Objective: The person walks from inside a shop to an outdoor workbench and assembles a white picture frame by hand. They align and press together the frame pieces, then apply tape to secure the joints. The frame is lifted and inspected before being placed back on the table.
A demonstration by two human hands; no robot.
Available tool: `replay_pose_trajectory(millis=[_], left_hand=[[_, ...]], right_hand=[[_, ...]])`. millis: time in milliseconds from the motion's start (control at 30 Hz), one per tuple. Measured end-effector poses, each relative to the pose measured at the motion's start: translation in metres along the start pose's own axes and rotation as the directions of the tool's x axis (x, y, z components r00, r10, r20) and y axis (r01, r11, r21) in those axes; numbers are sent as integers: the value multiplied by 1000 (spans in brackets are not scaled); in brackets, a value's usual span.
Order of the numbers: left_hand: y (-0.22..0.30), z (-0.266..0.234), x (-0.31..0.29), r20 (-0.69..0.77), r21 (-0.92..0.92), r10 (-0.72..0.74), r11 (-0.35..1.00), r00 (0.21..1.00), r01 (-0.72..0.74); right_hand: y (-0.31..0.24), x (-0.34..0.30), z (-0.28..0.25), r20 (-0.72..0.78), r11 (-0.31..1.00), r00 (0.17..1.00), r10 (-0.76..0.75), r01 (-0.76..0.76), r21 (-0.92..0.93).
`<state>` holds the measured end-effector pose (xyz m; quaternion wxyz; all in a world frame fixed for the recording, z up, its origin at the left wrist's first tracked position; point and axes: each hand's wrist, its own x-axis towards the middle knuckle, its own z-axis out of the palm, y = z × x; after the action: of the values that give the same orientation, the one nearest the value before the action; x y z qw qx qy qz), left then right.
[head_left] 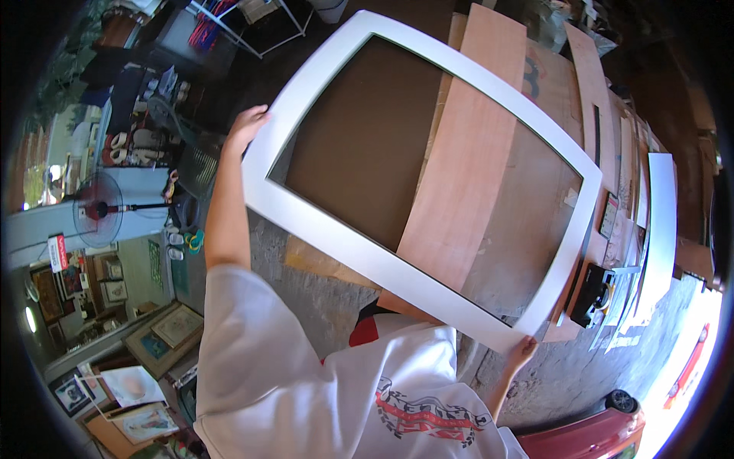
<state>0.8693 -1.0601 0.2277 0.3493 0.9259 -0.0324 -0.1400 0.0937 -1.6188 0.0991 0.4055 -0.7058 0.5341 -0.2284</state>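
A large white rectangular frame (pixel 382 264) is held up tilted in front of me, between both hands. My left hand (pixel 248 126) is closed on its left edge, near the upper left, with the fingertips partly hidden behind it. At the lower right corner, my right hand (pixel 523 352) grips the frame's edge. Through its opening I see a brown surface and a long pale wooden plank (pixel 462 176). Whether glass fills the opening, I cannot tell.
Long boards (pixel 585 84) and a white strip (pixel 659 222) lie on the right, with a black tool (pixel 592 294) near them. A standing fan (pixel 98 208) and framed pictures (pixel 164 336) are on the left. A red car (pixel 589 436) stands at the lower right.
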Motion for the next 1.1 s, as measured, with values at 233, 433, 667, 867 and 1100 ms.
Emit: replay_pose_trajectory(millis=[233, 433, 667, 867, 1100], left_hand=[[-62, 63, -35, -403, -55, -14, 998, 915, -9], [-139, 107, -160, -427, -632, -674, 699, 603, 334], [-137, 116, -156, -100, -577, -560, 706, 822, 410], [-78, 97, -157, -390, -770, -330, 629, 860, -108], [-12, 153, -183, -279, -850, -260, 516, 924, -112]], right_hand=[[39, -5, 16, 202, 925, 903, 379, -378, -43], [38, 55, 28, 91, 973, 994, 60, -38, -226], [-1, 136, 59, -1, 906, 995, -99, 90, -413], [-19, 189, 88, 116, 907, 993, -32, 77, -414], [-27, 204, 100, 87, 871, 983, 163, -102, -481]])
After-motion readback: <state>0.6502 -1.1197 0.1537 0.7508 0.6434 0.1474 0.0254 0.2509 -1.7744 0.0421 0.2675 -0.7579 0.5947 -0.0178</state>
